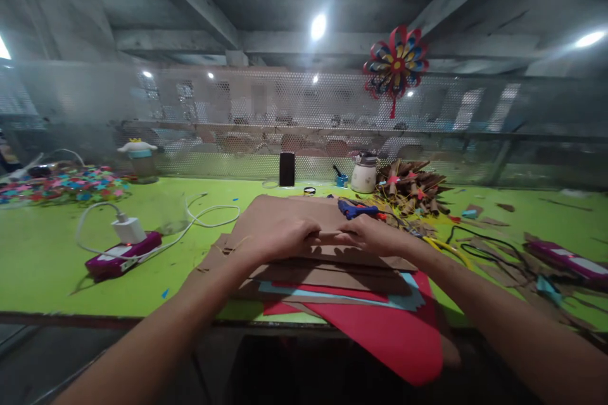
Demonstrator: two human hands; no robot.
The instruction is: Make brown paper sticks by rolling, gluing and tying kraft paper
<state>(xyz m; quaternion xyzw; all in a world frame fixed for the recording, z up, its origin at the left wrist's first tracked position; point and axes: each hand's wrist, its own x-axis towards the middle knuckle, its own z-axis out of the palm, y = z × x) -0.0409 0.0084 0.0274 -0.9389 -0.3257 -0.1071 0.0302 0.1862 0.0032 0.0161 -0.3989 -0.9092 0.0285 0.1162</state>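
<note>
My left hand [292, 235] and my right hand [373, 234] face each other over a stack of brown paper sheets [270, 212]. Between their fingertips runs a narrow brown paper roll [329, 236], one end in each hand. Both sets of fingers are curled closed around it. Just behind my right hand lies a blue glue gun [356, 209]. Red paper [399, 335] and light blue paper [408, 297] stick out from under the brown sheets, and the red sheet hangs over the table's front edge.
A purple power strip [107, 262] with a white charger [128, 230] and cable stands left. Another power strip [567, 261] lies right among paper scraps. Behind are a phone-like dark slab [287, 169], a white jug [364, 176], brown paper rolls [418, 186] and colourful paper stars [71, 183].
</note>
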